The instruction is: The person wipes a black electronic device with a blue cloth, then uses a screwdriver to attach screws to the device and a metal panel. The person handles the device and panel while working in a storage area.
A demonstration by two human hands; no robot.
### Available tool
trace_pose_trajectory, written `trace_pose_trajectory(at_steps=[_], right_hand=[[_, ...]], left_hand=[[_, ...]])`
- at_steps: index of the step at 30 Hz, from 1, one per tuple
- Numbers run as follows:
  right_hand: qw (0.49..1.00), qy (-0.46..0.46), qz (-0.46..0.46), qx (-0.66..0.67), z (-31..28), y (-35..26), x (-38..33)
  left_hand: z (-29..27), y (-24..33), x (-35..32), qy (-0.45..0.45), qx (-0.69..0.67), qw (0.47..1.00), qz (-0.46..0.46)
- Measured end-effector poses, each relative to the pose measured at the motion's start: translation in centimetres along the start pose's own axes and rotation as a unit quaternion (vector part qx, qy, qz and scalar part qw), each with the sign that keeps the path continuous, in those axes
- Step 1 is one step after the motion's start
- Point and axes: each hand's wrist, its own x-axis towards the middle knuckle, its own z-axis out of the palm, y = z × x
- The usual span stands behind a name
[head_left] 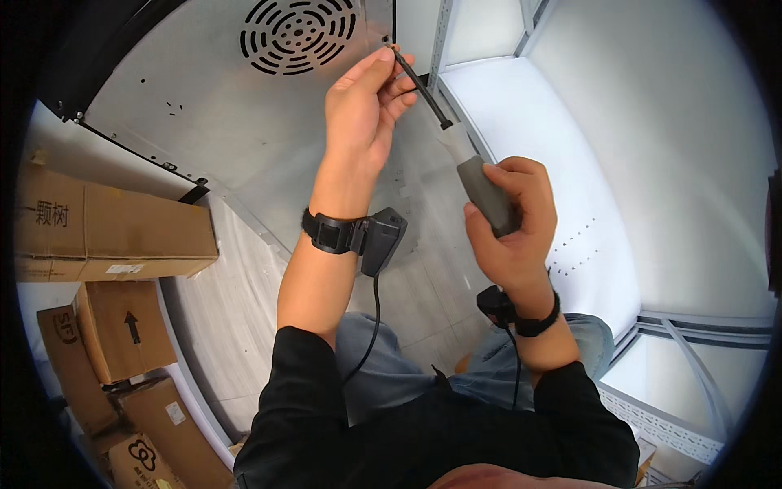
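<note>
My right hand (521,220) is wrapped round the grey handle of a screwdriver (485,191), which looks like a powered one with a long black shaft. The shaft slants up and left to the edge of a silver metal panel (244,147) with a round slotted vent. At the shaft's far end my left hand (362,102) pinches with thumb and forefinger, close to a small hole at the panel's upper right corner. Whether a screw sits between those fingertips is hidden. The other left fingers are curled loosely.
Cardboard boxes (130,326) are stacked on the left. A white shelf (538,155) with metal uprights stands to the right, small dark bits (574,248) scattered on it. Each wrist wears a black strapped device (383,240) with a hanging cable. Below lies a light wood-look floor (244,318).
</note>
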Motion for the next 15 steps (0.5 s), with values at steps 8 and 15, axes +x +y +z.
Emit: trace_pose_trajectory(at_steps=[8,15], right_hand=[[0.997,0.003,-0.038,-0.073,1.3,-1.6,0.4],[0.995,0.011,-0.043,-0.09,1.5,-1.8,0.2]], left_hand=[[-0.3,-0.2,0.6,0.023,-0.023,0.999,-0.025],[-0.1,-0.6,1.0,0.012,-0.036,0.999,-0.022]])
